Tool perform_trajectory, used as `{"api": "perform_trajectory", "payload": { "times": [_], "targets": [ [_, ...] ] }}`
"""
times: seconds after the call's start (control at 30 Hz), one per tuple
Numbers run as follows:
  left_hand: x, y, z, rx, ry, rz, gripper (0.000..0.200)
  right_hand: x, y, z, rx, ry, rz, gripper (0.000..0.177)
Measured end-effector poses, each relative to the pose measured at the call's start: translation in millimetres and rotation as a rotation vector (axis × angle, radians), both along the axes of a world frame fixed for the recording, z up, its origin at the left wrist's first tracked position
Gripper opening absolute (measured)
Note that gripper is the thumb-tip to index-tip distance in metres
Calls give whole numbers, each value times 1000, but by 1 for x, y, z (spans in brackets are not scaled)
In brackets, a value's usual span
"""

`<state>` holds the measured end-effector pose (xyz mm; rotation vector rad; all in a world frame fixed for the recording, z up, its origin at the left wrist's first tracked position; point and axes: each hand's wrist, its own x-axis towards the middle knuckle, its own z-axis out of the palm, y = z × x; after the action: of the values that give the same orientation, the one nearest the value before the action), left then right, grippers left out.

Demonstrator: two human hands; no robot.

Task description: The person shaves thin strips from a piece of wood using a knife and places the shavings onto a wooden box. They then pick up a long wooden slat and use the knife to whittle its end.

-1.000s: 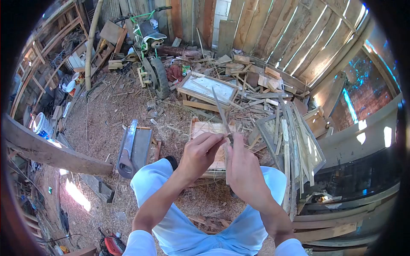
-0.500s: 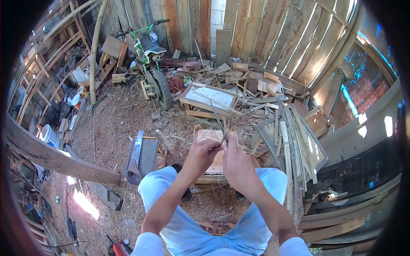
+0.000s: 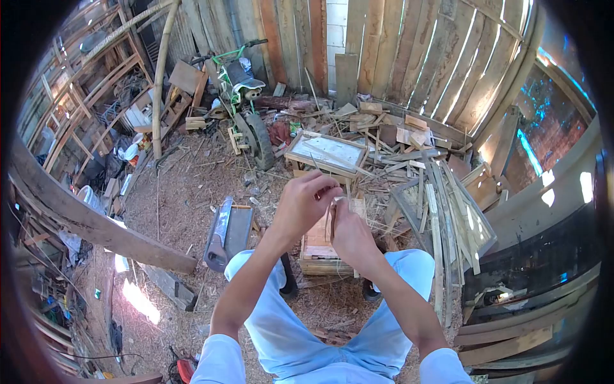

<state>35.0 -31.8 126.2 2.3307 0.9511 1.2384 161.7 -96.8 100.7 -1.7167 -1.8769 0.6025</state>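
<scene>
My left hand (image 3: 307,201) is raised over the low wooden box between my knees, its fingers closed in a pinch. A thin strip (image 3: 313,160) sticks up beyond those fingers. Close beside it, my right hand (image 3: 354,233) is closed around a thin, flat, blade-like piece (image 3: 332,221), whose narrow end points down toward the box; I cannot tell whether it is a knife or a sliver of wood. Pale slats form the top of the wooden box (image 3: 314,249), partly covered by my hands.
A handsaw (image 3: 220,233) lies on a dark framed panel (image 3: 239,229) to the left. Ahead are a white-topped wooden frame (image 3: 326,152) and a small green motorbike (image 3: 246,96). Scrap wood (image 3: 409,137) and long strips (image 3: 441,217) pile up right. A wooden beam (image 3: 96,221) crosses left.
My hands have shifted slightly, the left rising above the right. The strip that stood up between them is now mostly hidden, and the blade-like piece points downward. The view has turned slightly left.
</scene>
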Motion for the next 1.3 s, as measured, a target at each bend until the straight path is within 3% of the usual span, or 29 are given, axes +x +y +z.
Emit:
{"api": "perform_trajectory", "payload": {
  "times": [0.27, 0.37, 0.57, 0.63, 0.87, 0.93, 1.03, 1.27, 1.3],
  "targets": [
    [0, 0, 1, -16, -28, 2, 11, -4, -4, -33, 33, 105, -17, 17],
    [-1, -1, 3, -4, 9, 11, 12, -3, -6, -58, 158, 165, 22, 17],
    [2, 0, 2, 23, -18, -31, 13, -4, 2, -91, 94, 115, -25, 18],
    [2, 1, 1, 12, -28, -36, 13, -8, 6, -100, -9, -36, -62, 20],
    [-1, 3, 0, 4, -48, -28, 14, -10, 8, -126, 58, 33, -50, 23],
    [-2, 4, -1, -1, -44, -20, 14, -9, 8, -128, 8, -30, -27, 33],
    [-2, 4, -2, -36, -69, -16, 14, -12, 5, -127, -39, 22, -67, 21],
    [-1, 7, -17, -61, -162, 40, 19, -15, 15, -140, -54, 71, -54, 19],
    [0, 9, -27, -63, -164, 38, 19, -15, 18, -144, -74, 19, -67, 26]
  ]
}}
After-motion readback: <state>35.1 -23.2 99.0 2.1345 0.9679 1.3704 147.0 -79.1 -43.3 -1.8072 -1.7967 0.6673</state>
